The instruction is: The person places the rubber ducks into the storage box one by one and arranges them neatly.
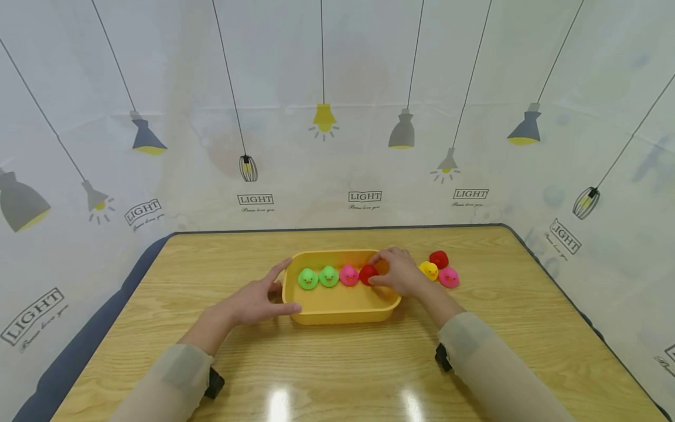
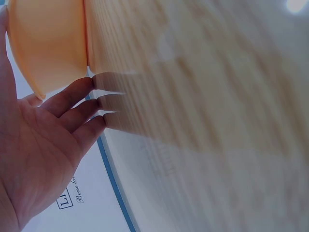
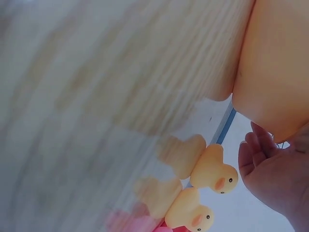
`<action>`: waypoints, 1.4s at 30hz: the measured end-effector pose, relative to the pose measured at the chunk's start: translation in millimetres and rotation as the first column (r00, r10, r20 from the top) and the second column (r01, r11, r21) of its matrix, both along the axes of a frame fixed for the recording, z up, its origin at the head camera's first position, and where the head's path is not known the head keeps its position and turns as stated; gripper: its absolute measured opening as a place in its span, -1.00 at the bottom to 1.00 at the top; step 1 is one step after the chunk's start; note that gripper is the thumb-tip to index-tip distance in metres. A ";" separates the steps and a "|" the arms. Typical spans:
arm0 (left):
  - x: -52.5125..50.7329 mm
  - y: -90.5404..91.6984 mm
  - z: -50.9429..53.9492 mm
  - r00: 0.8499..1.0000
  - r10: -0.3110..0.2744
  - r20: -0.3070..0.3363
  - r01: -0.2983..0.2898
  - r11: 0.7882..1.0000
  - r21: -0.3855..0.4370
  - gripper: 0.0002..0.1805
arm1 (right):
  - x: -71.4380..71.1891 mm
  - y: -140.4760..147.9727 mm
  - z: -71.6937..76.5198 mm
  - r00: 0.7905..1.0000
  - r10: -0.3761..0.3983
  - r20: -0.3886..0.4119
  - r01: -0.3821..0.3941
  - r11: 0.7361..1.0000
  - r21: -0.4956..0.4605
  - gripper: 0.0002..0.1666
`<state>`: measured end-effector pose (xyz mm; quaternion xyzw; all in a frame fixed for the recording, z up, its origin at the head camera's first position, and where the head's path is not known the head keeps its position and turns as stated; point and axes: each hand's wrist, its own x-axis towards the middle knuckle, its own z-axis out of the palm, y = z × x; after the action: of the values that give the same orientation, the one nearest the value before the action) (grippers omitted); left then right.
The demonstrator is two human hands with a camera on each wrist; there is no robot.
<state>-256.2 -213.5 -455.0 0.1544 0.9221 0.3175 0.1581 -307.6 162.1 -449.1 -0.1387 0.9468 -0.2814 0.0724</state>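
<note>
A yellow plastic bin (image 1: 337, 316) stands on the wooden table. Inside it, from left to right, sit two green rubber ducks (image 1: 329, 276), a pink rubber duck (image 1: 349, 275) and a red rubber duck (image 1: 367, 274). My right hand (image 1: 402, 274) reaches over the bin's right end and pinches that red duck between thumb and fingers. At the left end my left hand (image 1: 258, 300) rests against the bin, its thumb at the front rim. In the left wrist view its lower fingers (image 2: 79, 113) stretch out fairly straight beside the bin wall.
Right of the bin lie another red duck (image 1: 439, 258), a yellow duck (image 1: 429, 270) and another pink duck (image 1: 449, 277). The right wrist view shows two yellow ducks (image 3: 212, 169) there. A printed cloth backdrop (image 1: 337, 170) borders the table (image 1: 316, 369).
</note>
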 end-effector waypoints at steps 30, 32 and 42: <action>0.3 0.4 1.7 1.000 0.010 0.013 -0.010 1.000 -0.010 0.32 | 27.5 72.5 28.3 0.989 -0.039 -0.146 0.011 0.982 -0.191 -0.59; -0.1 0.2 1.0 1.000 0.010 0.014 -0.010 1.000 -0.008 0.32 | 32.2 82.3 27.4 0.989 -0.045 -0.142 0.019 0.984 -0.177 -0.58; 0.7 -0.1 1.0 1.000 0.007 0.012 -0.007 1.000 -0.009 0.32 | 52.7 126.8 23.4 0.994 -0.055 -0.093 0.041 0.988 -0.146 -0.55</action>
<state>-255.5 -213.6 -454.0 0.1484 0.9231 0.3151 0.1632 -254.8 288.9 -425.7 -0.1341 0.9295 -0.3434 0.0096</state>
